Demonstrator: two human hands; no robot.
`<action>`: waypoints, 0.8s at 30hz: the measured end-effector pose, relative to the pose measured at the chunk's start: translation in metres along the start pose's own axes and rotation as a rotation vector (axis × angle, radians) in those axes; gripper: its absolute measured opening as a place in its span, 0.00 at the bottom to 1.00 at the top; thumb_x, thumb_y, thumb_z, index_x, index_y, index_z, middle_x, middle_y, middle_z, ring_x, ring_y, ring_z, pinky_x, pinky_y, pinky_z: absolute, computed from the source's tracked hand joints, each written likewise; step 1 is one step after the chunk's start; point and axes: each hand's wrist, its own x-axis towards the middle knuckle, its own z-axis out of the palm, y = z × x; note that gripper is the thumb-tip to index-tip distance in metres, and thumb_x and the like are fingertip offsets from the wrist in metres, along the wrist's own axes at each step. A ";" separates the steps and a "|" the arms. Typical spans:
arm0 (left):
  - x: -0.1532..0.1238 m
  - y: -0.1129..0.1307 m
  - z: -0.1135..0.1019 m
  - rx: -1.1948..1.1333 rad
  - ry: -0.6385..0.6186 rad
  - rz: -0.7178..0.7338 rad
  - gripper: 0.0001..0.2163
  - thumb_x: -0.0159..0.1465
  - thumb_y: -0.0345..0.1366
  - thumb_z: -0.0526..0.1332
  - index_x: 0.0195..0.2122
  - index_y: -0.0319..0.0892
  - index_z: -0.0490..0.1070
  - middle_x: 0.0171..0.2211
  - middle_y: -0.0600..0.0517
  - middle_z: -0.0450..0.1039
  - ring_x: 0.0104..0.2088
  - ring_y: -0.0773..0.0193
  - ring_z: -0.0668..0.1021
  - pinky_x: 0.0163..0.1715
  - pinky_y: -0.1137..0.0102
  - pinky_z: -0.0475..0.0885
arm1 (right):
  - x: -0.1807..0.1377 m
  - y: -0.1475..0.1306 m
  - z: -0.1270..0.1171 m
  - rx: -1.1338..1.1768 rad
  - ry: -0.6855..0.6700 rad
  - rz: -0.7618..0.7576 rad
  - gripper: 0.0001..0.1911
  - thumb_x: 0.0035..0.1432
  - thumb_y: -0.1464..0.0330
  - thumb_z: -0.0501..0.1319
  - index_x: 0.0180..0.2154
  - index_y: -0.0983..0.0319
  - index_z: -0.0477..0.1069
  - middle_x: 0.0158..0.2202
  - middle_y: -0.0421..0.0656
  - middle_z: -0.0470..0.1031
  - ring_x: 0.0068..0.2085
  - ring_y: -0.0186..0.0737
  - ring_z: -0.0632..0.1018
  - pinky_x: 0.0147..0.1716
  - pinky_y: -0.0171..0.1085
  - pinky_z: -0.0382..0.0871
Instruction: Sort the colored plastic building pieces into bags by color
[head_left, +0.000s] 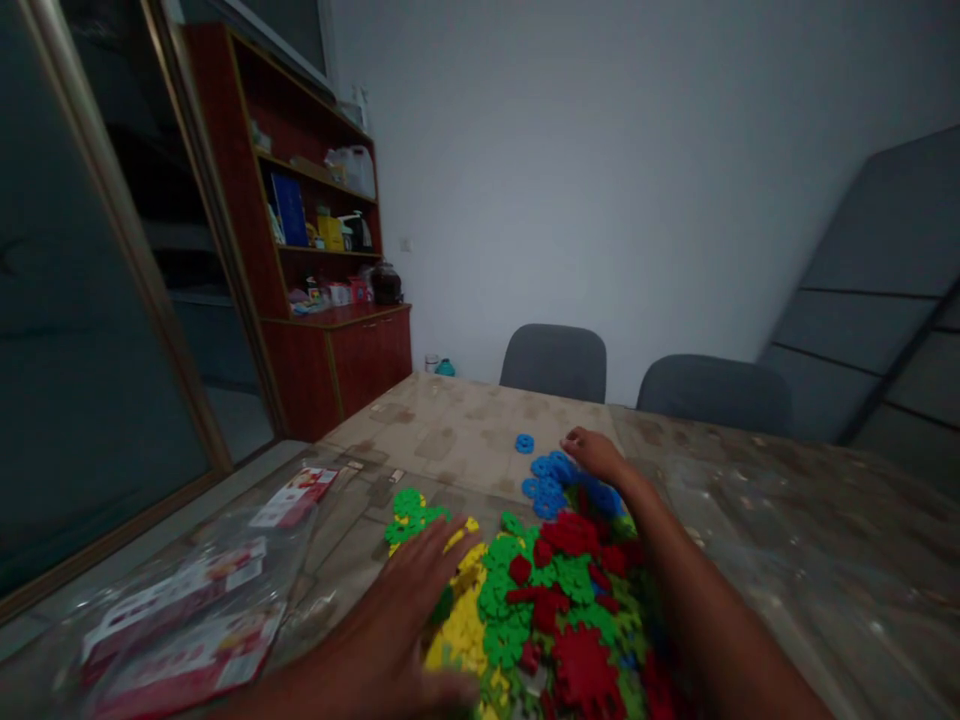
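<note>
A heap of flat plastic interlocking pieces lies on the table in front of me: red pieces [571,535], green pieces [504,600], yellow pieces [461,625] and blue pieces [551,478]. My left hand [409,610] lies flat on the left side of the heap, fingers stretched over the yellow and green pieces. My right hand [592,452] reaches past the far side of the heap, its fingers curled down onto the blue pieces. My right forearm runs along the right edge of the heap. One blue piece [524,443] lies apart, farther out.
Clear plastic bags with red and white labels [195,610] lie at the table's left. The table [787,520] has a glossy patterned cover. Two grey chairs [553,362] stand at its far side. A wooden shelf unit [322,250] stands at the left wall.
</note>
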 end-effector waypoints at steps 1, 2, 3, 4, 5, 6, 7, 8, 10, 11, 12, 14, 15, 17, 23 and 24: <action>-0.019 -0.009 0.014 0.076 -0.009 -0.003 0.46 0.56 0.56 0.70 0.71 0.62 0.46 0.71 0.48 0.49 0.68 0.36 0.58 0.62 0.43 0.61 | 0.006 0.004 0.001 -0.003 0.018 0.044 0.17 0.68 0.62 0.62 0.55 0.60 0.70 0.56 0.47 0.72 0.50 0.46 0.77 0.48 0.50 0.75; -0.035 -0.019 0.029 0.154 0.013 -0.031 0.42 0.59 0.55 0.68 0.70 0.66 0.45 0.70 0.48 0.52 0.67 0.34 0.61 0.58 0.41 0.64 | 0.012 0.007 0.005 -0.006 0.027 0.085 0.17 0.67 0.62 0.62 0.55 0.60 0.69 0.56 0.47 0.72 0.49 0.46 0.77 0.47 0.50 0.75; -0.048 -0.026 0.045 0.224 0.032 -0.072 0.38 0.63 0.53 0.65 0.69 0.69 0.45 0.69 0.49 0.55 0.66 0.34 0.62 0.58 0.39 0.64 | 0.016 0.008 0.010 -0.010 0.028 0.120 0.18 0.67 0.62 0.62 0.55 0.61 0.69 0.55 0.47 0.72 0.49 0.46 0.77 0.47 0.50 0.75; -0.057 -0.032 0.059 0.272 0.036 -0.081 0.36 0.64 0.54 0.64 0.69 0.70 0.45 0.69 0.48 0.56 0.65 0.34 0.64 0.58 0.38 0.62 | 0.019 0.007 0.015 -0.015 0.021 0.149 0.18 0.67 0.62 0.62 0.55 0.61 0.69 0.55 0.47 0.72 0.49 0.46 0.77 0.47 0.50 0.75; -0.061 -0.034 0.072 0.293 0.025 -0.060 0.37 0.63 0.57 0.64 0.69 0.70 0.45 0.69 0.47 0.56 0.64 0.33 0.64 0.58 0.38 0.62 | 0.021 0.006 0.020 -0.020 0.006 0.169 0.18 0.67 0.62 0.62 0.55 0.61 0.69 0.55 0.47 0.72 0.49 0.46 0.77 0.47 0.50 0.75; -0.061 -0.033 0.080 0.301 0.021 -0.047 0.39 0.62 0.60 0.63 0.69 0.68 0.43 0.69 0.46 0.54 0.65 0.31 0.63 0.58 0.37 0.62 | 0.021 0.003 0.025 -0.026 -0.017 0.178 0.18 0.67 0.61 0.62 0.56 0.61 0.69 0.56 0.47 0.72 0.50 0.47 0.77 0.48 0.50 0.75; -0.057 -0.029 0.086 0.295 0.016 -0.036 0.40 0.62 0.61 0.62 0.70 0.66 0.42 0.70 0.45 0.51 0.66 0.30 0.61 0.58 0.36 0.61 | 0.020 -0.001 0.030 -0.031 -0.047 0.177 0.18 0.67 0.61 0.62 0.56 0.61 0.69 0.56 0.48 0.72 0.50 0.47 0.77 0.48 0.51 0.75; -0.050 -0.023 0.088 0.277 0.010 -0.021 0.41 0.62 0.61 0.61 0.71 0.64 0.40 0.71 0.44 0.48 0.66 0.29 0.59 0.58 0.35 0.60 | 0.018 -0.006 0.033 -0.035 -0.086 0.165 0.18 0.67 0.61 0.62 0.56 0.60 0.69 0.56 0.48 0.72 0.50 0.47 0.77 0.48 0.50 0.75; -0.031 -0.006 0.085 0.212 -0.015 0.036 0.44 0.62 0.61 0.61 0.72 0.61 0.36 0.72 0.43 0.42 0.67 0.27 0.55 0.57 0.30 0.57 | 0.011 -0.015 0.035 -0.034 -0.181 0.123 0.18 0.67 0.62 0.62 0.55 0.60 0.70 0.55 0.47 0.72 0.50 0.46 0.77 0.48 0.50 0.75; -0.021 0.002 0.082 0.174 -0.017 0.049 0.48 0.60 0.63 0.63 0.72 0.59 0.34 0.73 0.42 0.39 0.68 0.26 0.52 0.57 0.28 0.53 | 0.006 -0.020 0.034 -0.031 -0.230 0.096 0.17 0.67 0.62 0.62 0.55 0.61 0.70 0.55 0.47 0.73 0.49 0.46 0.77 0.47 0.50 0.75; -0.012 0.011 0.077 0.137 -0.021 0.062 0.53 0.57 0.64 0.64 0.73 0.57 0.31 0.73 0.41 0.37 0.68 0.25 0.49 0.57 0.26 0.50 | 0.000 -0.025 0.033 -0.025 -0.277 0.067 0.17 0.67 0.62 0.62 0.54 0.61 0.70 0.55 0.47 0.73 0.49 0.46 0.77 0.47 0.50 0.75; 0.001 0.025 0.070 0.078 -0.037 0.054 0.56 0.57 0.62 0.66 0.72 0.56 0.25 0.73 0.39 0.33 0.69 0.26 0.45 0.57 0.24 0.45 | -0.017 -0.035 0.030 -0.008 -0.356 0.010 0.17 0.67 0.62 0.63 0.53 0.62 0.71 0.53 0.46 0.74 0.48 0.46 0.78 0.47 0.49 0.75; 0.005 0.030 0.067 0.052 -0.048 0.048 0.56 0.58 0.60 0.67 0.72 0.56 0.22 0.73 0.39 0.31 0.69 0.27 0.43 0.57 0.24 0.44 | -0.026 -0.039 0.028 0.003 -0.382 -0.018 0.16 0.67 0.62 0.63 0.53 0.62 0.71 0.52 0.46 0.74 0.48 0.46 0.78 0.46 0.49 0.75; 0.009 0.037 0.063 0.006 -0.065 0.042 0.56 0.60 0.58 0.67 0.71 0.55 0.19 0.73 0.38 0.29 0.70 0.30 0.41 0.59 0.25 0.44 | -0.045 -0.047 0.023 0.030 -0.405 -0.075 0.15 0.66 0.61 0.64 0.50 0.62 0.73 0.50 0.45 0.76 0.47 0.45 0.79 0.47 0.48 0.75; 0.002 0.034 0.045 -0.043 0.086 0.096 0.45 0.64 0.58 0.60 0.73 0.55 0.33 0.74 0.45 0.36 0.71 0.35 0.48 0.64 0.35 0.50 | -0.052 -0.051 0.002 0.140 -0.349 -0.111 0.14 0.67 0.58 0.62 0.44 0.62 0.75 0.41 0.42 0.79 0.39 0.41 0.80 0.39 0.41 0.77; 0.002 0.031 0.040 -0.034 0.143 0.077 0.40 0.66 0.56 0.59 0.73 0.55 0.38 0.74 0.47 0.39 0.71 0.37 0.49 0.65 0.38 0.50 | -0.043 -0.050 -0.001 0.156 -0.295 -0.097 0.14 0.68 0.59 0.61 0.47 0.63 0.74 0.43 0.43 0.78 0.40 0.41 0.80 0.40 0.42 0.77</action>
